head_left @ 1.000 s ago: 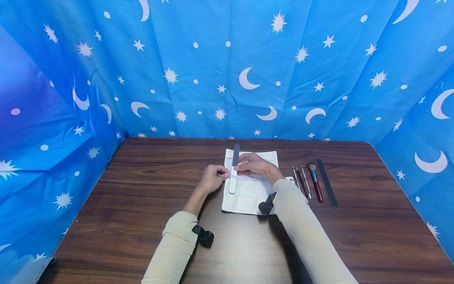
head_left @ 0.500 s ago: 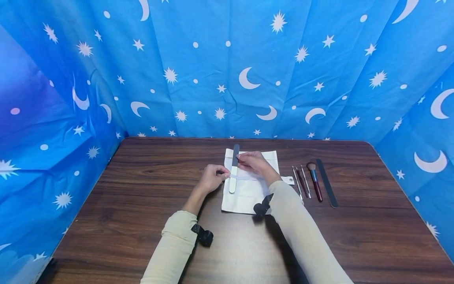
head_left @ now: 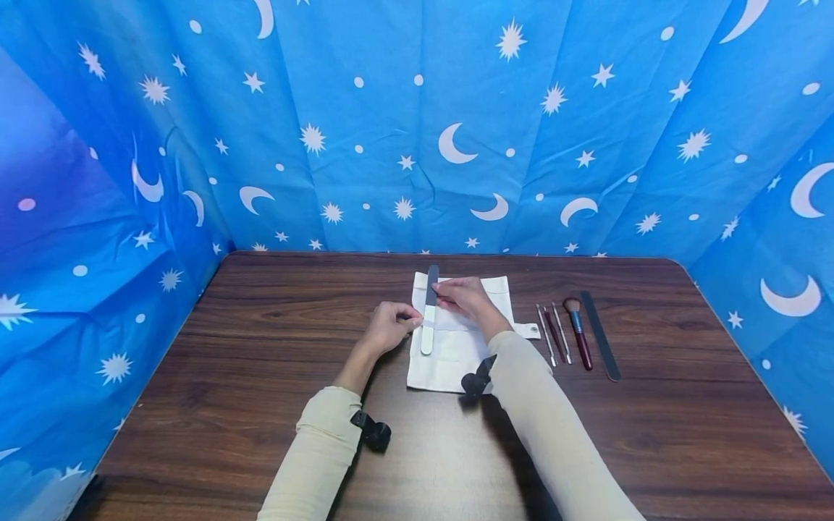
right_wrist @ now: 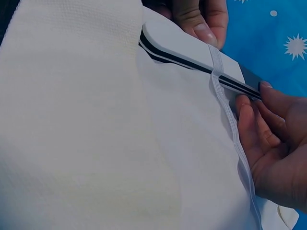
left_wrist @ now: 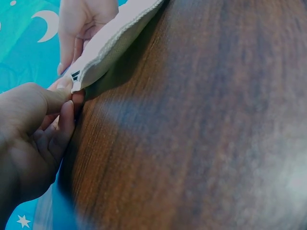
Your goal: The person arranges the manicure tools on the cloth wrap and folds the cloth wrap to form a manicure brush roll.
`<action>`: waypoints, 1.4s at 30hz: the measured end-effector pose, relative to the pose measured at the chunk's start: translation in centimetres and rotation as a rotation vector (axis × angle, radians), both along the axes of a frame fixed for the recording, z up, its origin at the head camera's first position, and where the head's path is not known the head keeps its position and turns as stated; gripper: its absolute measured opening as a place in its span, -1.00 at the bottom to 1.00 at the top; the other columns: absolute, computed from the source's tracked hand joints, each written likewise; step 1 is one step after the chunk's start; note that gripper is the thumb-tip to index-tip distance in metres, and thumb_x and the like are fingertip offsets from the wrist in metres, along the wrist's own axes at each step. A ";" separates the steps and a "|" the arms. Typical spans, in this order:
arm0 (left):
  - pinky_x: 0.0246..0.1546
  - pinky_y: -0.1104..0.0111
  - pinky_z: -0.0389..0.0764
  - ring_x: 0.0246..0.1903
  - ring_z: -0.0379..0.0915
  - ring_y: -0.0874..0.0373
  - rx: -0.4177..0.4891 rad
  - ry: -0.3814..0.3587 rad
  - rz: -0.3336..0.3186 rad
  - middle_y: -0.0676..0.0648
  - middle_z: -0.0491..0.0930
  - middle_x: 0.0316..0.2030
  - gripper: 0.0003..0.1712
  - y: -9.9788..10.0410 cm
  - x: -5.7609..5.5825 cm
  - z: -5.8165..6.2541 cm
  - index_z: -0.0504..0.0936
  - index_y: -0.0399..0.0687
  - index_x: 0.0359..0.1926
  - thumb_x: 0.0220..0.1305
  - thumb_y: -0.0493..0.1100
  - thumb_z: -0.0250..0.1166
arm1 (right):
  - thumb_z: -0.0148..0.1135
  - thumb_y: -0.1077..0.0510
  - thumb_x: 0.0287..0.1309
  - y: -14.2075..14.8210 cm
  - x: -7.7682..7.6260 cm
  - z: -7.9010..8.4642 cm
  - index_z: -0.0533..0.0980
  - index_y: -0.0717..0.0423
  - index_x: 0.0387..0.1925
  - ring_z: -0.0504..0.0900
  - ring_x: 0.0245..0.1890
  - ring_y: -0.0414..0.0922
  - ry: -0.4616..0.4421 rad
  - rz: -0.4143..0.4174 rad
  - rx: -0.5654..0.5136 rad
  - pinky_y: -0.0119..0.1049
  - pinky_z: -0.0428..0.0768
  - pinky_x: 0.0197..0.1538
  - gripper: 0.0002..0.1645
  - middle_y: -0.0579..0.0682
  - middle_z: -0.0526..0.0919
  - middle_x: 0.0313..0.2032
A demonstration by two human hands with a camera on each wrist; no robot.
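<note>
My right hand [head_left: 466,298] is sitting nearer 12 o'clock along the two-tone file [head_left: 430,311] than a second ago, now pinching its grey end. The file is running from 6 to 12 o'clock over the white cloth's [head_left: 456,367] 9 o'clock side, passing under an elastic band [right_wrist: 232,124]. My left hand [head_left: 387,329] is pinching the cloth's 9 o'clock edge. A brush [head_left: 578,334] is lying toward 3 o'clock.
</note>
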State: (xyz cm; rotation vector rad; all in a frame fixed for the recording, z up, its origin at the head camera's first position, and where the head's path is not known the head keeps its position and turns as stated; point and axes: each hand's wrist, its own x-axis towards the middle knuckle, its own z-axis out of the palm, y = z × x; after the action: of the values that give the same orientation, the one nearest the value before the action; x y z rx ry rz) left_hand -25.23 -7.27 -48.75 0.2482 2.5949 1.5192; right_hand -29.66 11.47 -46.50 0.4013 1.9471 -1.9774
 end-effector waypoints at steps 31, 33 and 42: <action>-0.45 0.49 0.52 -0.54 0.51 0.33 -0.033 0.017 0.044 -0.10 0.76 -0.41 -0.89 0.0 0.2 -0.2 0.79 -0.18 -0.27 0.32 -0.22 0.38 | 0.23 0.30 0.35 1.8 -0.2 0.2 0.60 0.29 -0.15 0.72 -0.48 -0.31 -0.032 0.440 0.084 -0.53 0.65 -0.35 -0.88 -0.13 0.74 -0.52; -0.44 0.50 0.50 -0.53 0.50 0.34 -0.054 0.036 0.053 -0.08 0.76 -0.43 -0.89 0.1 0.2 -0.1 0.79 -0.15 -0.29 0.31 -0.20 0.39 | 0.24 0.29 0.34 1.8 -0.2 0.3 0.62 0.23 -0.22 0.71 -0.49 -0.31 -0.029 0.456 0.089 -0.53 0.65 -0.35 -0.93 -0.13 0.74 -0.53; -0.40 0.46 0.46 -0.50 0.48 0.30 -0.092 0.061 0.074 -0.04 0.75 -0.44 -0.91 0.2 0.4 0.0 0.80 -0.10 -0.29 0.30 -0.19 0.40 | 0.25 0.28 0.34 2.0 -0.1 0.4 0.64 0.06 -0.39 0.71 -0.48 -0.31 -0.031 0.492 0.098 -0.52 0.65 -0.32 -0.83 -0.13 0.74 -0.53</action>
State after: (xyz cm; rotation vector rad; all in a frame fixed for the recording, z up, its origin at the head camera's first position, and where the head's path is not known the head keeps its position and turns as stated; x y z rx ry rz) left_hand -24.87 -7.03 -48.78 0.1944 2.7424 1.4312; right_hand -29.81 13.42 -46.05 -0.0290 1.9002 -1.5573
